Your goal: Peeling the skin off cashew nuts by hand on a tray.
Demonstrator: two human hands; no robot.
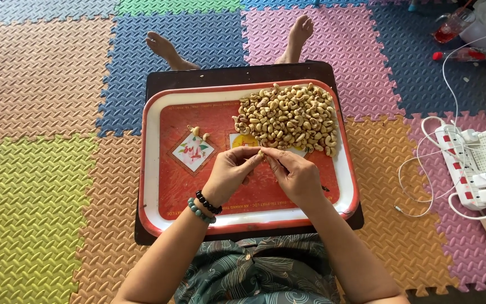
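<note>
left hand (229, 171) and right hand (296, 174) mid-frame, both pinching one cashew (261, 152) between fingertips over the red tray (153, 169), couple loose nuts (199, 133) left of center, big cashew pile (288, 117) upper right of tray, power strip (468, 169) far right

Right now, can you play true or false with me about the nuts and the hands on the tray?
1. The pile of cashews sits at the far right of the red tray. True.
2. Both hands pinch one nut together. True: left hand, right hand.
3. The bead bracelets are on the right wrist. False: the left wrist.
4. A few nuts lie apart, left of the pile. True.
5. The floor mats are all one colour. False: many colours.
</note>
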